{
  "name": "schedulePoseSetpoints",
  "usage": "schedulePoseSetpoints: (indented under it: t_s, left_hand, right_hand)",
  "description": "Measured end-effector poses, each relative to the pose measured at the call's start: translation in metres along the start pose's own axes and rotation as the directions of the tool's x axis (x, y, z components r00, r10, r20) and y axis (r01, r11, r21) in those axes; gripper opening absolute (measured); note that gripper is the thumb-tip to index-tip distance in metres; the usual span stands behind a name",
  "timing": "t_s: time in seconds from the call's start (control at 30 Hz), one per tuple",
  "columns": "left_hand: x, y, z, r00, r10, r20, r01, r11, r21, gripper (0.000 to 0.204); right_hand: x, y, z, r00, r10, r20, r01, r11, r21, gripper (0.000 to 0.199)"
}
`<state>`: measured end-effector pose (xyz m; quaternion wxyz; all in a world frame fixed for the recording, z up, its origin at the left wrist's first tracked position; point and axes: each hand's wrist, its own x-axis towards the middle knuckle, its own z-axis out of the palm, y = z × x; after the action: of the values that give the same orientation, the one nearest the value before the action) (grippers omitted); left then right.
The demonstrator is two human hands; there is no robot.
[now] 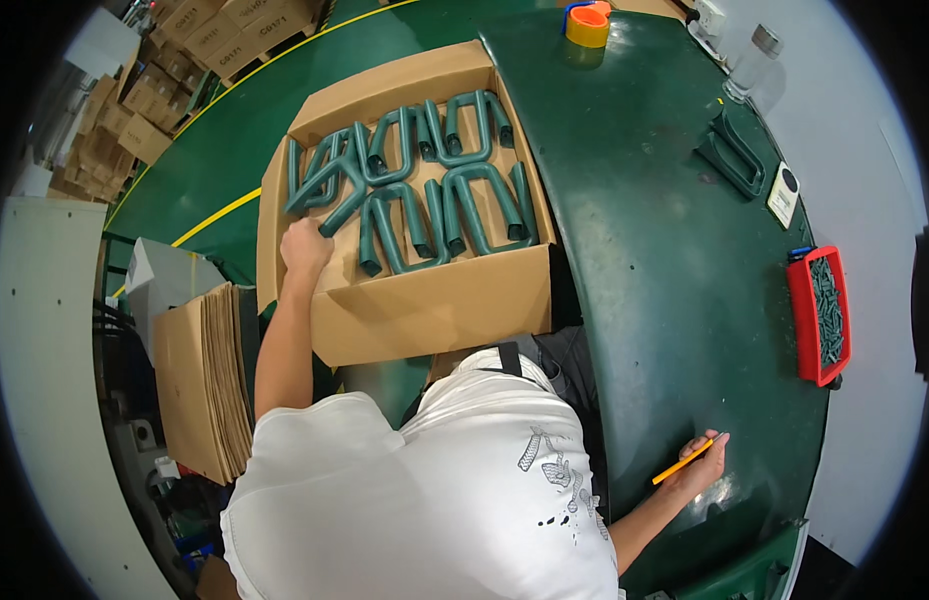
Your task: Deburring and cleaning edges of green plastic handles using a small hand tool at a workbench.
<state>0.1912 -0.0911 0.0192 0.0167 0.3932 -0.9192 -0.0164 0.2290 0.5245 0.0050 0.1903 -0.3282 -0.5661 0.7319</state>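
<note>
My left hand (306,245) is closed at the left side of an open cardboard box (434,310), its fingers at the lower end of a green U-shaped tube handle (346,205). That piece lies slanted over its neighbours. Several more green U-shaped handles (462,115) stand or lean in two rows inside the box. On the right, low over the green table (674,330), my right hand (699,470) grips a slim orange tool (682,460); whether it is a knife or a pen I cannot tell.
A red bin (804,325) of small green pieces stands at the table's right edge. Beyond it lie a green bracket-like part (734,155) and a white tag (783,195). Tape rolls (587,25) and a glass bottle (752,65) are farther off. Flat cardboard (199,385) leans at left.
</note>
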Motion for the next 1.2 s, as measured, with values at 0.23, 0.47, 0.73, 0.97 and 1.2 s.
schedulePoseSetpoints:
  t_s: [0.23, 0.47, 0.73, 0.97, 1.2]
  left_hand:
    - [0.027, -0.097, 0.005, 0.731, 0.673, -0.112, -0.682, 0.713, -0.163, 0.027]
    - [0.046, -0.124, 0.031, 0.654, 0.748, -0.116, -0.755, 0.656, -0.028, 0.026]
    - [0.079, -0.035, 0.009, 0.986, -0.156, -0.065, 0.145, 0.978, -0.149, 0.036]
    - [0.113, -0.062, 0.075, 0.982, -0.181, -0.047, 0.17, 0.971, -0.17, 0.044]
    - [0.115, -0.054, 0.04, 0.972, -0.161, 0.169, 0.223, 0.856, -0.467, 0.02]
  right_hand:
    - [0.004, 0.003, -0.007, 0.998, -0.004, 0.06, 0.004, 1.0, 0.009, 0.031]
    - [0.003, 0.005, -0.005, 0.998, -0.017, 0.065, 0.018, 1.0, -0.023, 0.03]
    - [0.004, 0.005, -0.003, 1.0, -0.01, 0.007, 0.011, 0.993, -0.115, 0.03]
    - [0.004, 0.005, 0.004, 0.999, -0.009, -0.046, 0.001, 0.986, -0.166, 0.032]
    - [0.002, 0.005, 0.005, 0.998, -0.032, -0.06, 0.019, 0.977, -0.212, 0.032]
